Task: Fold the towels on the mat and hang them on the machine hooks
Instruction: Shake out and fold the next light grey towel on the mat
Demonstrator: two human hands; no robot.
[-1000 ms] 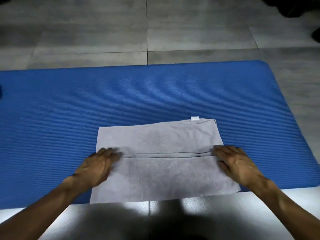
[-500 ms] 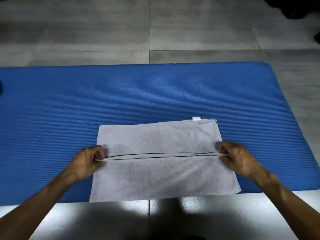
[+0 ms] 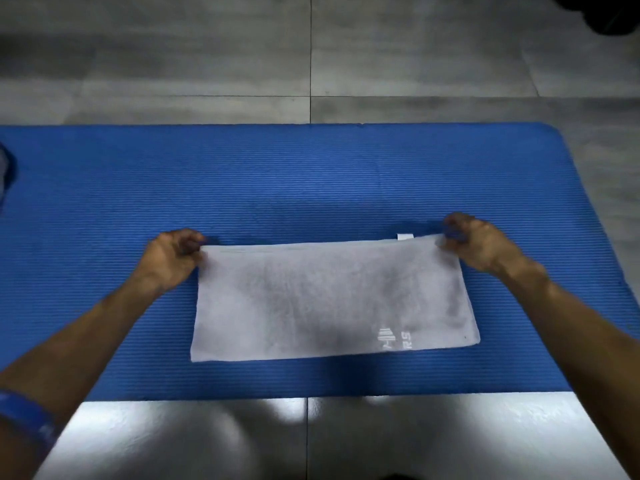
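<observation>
A light grey towel point(image 3: 329, 299) lies folded into a flat rectangle on the blue ribbed mat point(image 3: 311, 181). A small white tag sticks out at its far edge, and white lettering shows near its near right corner. My left hand point(image 3: 173, 258) pinches the far left corner of the towel. My right hand point(image 3: 478, 244) pinches the far right corner. Both hands hold the top layer down at the far edge. No machine or hooks are in view.
Grey floor tiles point(image 3: 415, 57) stretch beyond the mat, and a glossy tile point(image 3: 450, 441) reflects light in front of it. A dark object point(image 3: 609, 12) sits at the top right corner. Something bluish-grey point(image 3: 5, 174) pokes in at the mat's left edge.
Both hands gripped the towel's middle edge and carried it away from me to the far edge. The towel now lies folded over, with the lettered side up.
</observation>
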